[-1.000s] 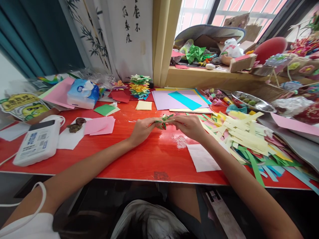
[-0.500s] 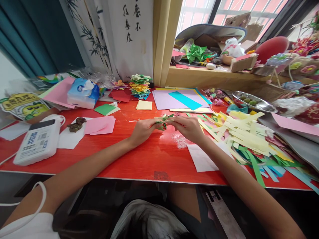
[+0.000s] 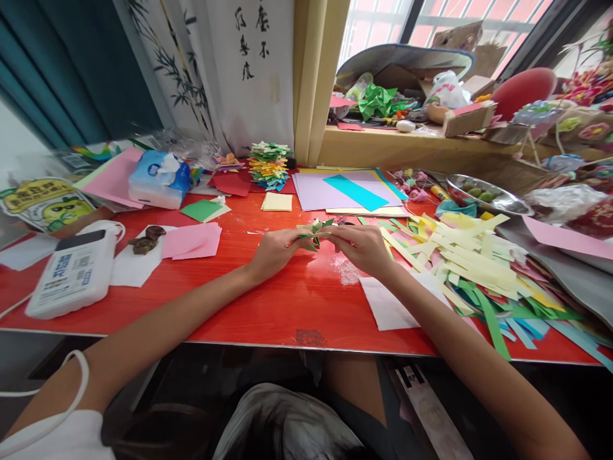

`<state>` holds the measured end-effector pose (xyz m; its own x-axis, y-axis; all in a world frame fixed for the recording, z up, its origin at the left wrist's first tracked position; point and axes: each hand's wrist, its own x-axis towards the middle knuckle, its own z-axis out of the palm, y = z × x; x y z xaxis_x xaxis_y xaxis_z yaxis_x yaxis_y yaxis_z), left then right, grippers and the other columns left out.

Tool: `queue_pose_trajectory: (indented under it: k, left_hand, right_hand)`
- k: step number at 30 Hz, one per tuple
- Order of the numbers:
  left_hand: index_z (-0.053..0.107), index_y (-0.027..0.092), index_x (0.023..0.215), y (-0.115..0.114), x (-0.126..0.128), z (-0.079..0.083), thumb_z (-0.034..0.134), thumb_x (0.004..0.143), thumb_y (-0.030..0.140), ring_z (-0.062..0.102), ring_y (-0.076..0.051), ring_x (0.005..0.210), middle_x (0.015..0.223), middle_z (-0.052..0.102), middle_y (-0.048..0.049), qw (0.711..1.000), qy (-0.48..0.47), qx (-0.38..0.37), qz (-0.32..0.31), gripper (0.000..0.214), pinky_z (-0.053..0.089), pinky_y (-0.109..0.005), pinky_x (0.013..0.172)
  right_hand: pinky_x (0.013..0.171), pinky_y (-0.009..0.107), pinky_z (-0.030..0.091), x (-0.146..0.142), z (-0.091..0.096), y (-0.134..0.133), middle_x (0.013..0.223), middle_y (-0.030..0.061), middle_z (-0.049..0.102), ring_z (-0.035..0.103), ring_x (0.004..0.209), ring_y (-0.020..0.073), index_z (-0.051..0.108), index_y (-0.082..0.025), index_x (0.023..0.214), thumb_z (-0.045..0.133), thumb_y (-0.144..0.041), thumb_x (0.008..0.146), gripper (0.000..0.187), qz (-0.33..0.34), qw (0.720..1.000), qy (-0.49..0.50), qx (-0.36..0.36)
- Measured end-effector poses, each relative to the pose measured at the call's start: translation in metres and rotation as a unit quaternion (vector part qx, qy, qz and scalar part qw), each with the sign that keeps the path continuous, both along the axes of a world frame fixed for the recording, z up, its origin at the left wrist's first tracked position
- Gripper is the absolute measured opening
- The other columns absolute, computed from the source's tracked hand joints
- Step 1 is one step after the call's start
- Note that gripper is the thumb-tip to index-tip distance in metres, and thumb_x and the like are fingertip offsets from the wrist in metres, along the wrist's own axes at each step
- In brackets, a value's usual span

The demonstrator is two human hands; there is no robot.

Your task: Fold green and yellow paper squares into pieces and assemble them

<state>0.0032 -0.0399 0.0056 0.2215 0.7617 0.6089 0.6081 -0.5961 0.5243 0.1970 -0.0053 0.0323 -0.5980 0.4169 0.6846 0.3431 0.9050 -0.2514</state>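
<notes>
Between my two hands, a little above the red table, is a small folded-paper piece in green and cream with pointed tips. My left hand pinches its left side. On the other side, the fingers of my right hand are closed on its right edge. Fingers cover part of the paper, so its full shape is hidden. Beyond the hands stands a stack of folded paper pieces in green, yellow, white and blue. A pad of cream paper squares lies in front of that stack.
Right of my hands spreads a heap of paper strips beside a white sheet. A metal bowl sits behind it. To the left are pink paper squares, a white box-shaped device and a tissue pack.
Both hands keep their hold on the folded paper in the same place. Only a very slight shift of the right fingers shows.
</notes>
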Motion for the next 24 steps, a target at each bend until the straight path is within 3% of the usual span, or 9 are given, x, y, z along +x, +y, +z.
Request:
queue_pose_trajectory:
  k: [5, 14, 24]
  left_hand:
    - [0.061, 0.023, 0.098, 0.0001, 0.0016, 0.0028, 0.051, 0.081, 0.033, 0.063, -0.013, 0.085, 0.092, 0.068, 0.0003, 0.999, -0.020, -0.038, -0.003, 0.022, 0.048, -0.022, 0.074]
    - [0.056, 0.015, 0.091, 0.0013, 0.0024, 0.0014, 0.054, 0.077, 0.039, 0.063, -0.014, 0.076, 0.085, 0.066, -0.0039, 0.960, -0.221, -0.165, -0.056, 0.028, 0.054, -0.025, 0.065]
    - [0.063, 0.015, 0.090, 0.0001, -0.0006, 0.0056, 0.044, 0.084, 0.038, 0.061, -0.011, 0.071, 0.078, 0.067, -0.0026, 0.974, -0.132, -0.166, -0.079, 0.031, 0.048, -0.021, 0.067]
  right_hand:
    - [0.053, 0.020, 0.041, -0.0014, 0.0040, -0.0019, 0.059, -0.0023, 0.061, 0.053, 0.053, 0.0072, 0.066, -0.020, 0.090, 0.044, -0.025, 0.087, 0.023, 0.000, 0.998, 0.010, -0.060]
    - [0.048, 0.021, 0.034, -0.0029, 0.0043, 0.0019, 0.058, -0.0005, 0.057, 0.044, 0.045, 0.0052, 0.058, -0.015, 0.067, 0.042, -0.038, 0.087, 0.034, -0.026, 0.973, -0.011, -0.231]
    - [0.049, 0.021, 0.031, -0.0011, 0.0034, 0.0041, 0.054, -0.0006, 0.053, 0.043, 0.047, 0.0059, 0.050, -0.015, 0.062, 0.040, -0.038, 0.087, 0.036, 0.000, 0.965, -0.034, -0.259]
